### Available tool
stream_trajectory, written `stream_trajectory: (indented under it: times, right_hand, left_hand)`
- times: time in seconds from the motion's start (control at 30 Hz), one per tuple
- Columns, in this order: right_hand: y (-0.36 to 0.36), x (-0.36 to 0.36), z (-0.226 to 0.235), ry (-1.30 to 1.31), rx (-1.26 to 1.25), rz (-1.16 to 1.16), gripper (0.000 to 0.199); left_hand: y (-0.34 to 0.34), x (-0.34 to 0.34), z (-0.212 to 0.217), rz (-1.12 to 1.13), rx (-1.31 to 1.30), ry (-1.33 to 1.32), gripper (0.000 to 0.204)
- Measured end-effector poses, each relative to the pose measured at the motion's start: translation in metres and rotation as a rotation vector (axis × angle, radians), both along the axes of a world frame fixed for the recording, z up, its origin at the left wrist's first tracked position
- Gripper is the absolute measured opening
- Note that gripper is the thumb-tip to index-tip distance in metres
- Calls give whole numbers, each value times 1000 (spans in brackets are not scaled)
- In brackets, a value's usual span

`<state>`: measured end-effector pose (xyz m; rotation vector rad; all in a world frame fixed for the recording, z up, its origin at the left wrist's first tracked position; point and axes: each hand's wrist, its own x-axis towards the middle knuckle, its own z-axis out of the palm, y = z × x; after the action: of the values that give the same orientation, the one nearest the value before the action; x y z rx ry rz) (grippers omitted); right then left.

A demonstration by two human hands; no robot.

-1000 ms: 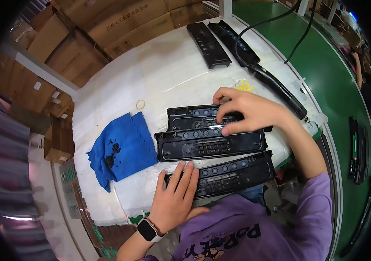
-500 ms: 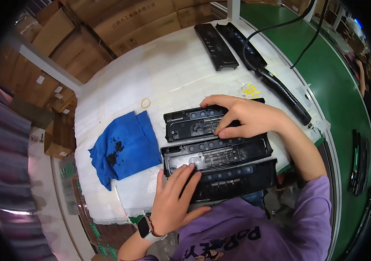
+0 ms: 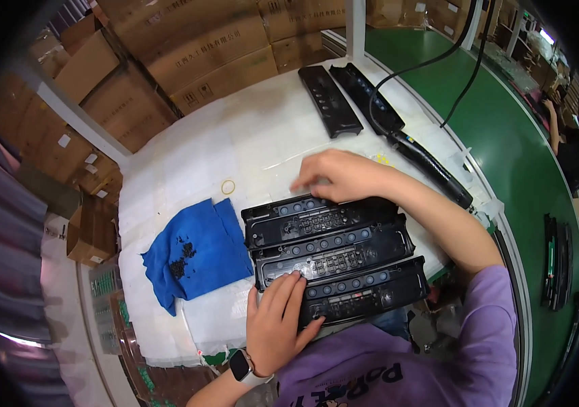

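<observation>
Three long black plastic housings lie side by side in front of me, hollow side up: a far one (image 3: 283, 230), a middle one (image 3: 377, 249) and a near one (image 3: 398, 285). Round grey spots and small rectangular cells show inside them. My left hand (image 3: 276, 315) is open, its fingertips resting on the middle housing's left part and its thumb by the near one. My right hand (image 3: 337, 175) hovers at the far housing's back edge, fingers bent and a little apart, tips slightly blurred; I see nothing held in it.
A blue cloth (image 3: 211, 241) carrying small black pieces (image 3: 182, 261) lies left, a rubber band (image 3: 228, 187) behind it. Small yellow dots (image 3: 384, 160) sit beyond my right forearm. Farther right are a black corded handheld tool (image 3: 432, 166) and two more housings (image 3: 330, 102). Cardboard boxes (image 3: 215, 54) stand behind.
My right hand has let go of the far housing and shifted left to its back edge. The far housing now sits closer against the middle one. The view has tilted slightly.
</observation>
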<state>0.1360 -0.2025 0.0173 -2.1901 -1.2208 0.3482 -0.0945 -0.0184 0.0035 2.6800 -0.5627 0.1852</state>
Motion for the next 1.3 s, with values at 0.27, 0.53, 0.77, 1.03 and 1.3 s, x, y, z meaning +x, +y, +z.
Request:
stream_trajectory:
  times: [0.27, 0.53, 0.77, 1.03, 1.3]
  right_hand:
    - [-11, 88, -11, -774, -318, -953, 57]
    - [-43, 120, 15, -216, -172, -1061, 41]
    - [-44, 102, 24, -449, 45, -1187, 32]
    - [-35, 80, -5, 97, -108, -142, 32]
    - [-22, 123, -2, -311, -100, -487, 23]
  left_hand:
    - [-6, -2, 4, -25, 10, -40, 65]
    - [22, 10, 15, 60, -165, -130, 50]
    - [34, 41, 27, 97, -185, -177, 46]
    - [40, 121, 28, 46, -74, -307, 46]
    - [36, 169, 12, -76, 70, -160, 22]
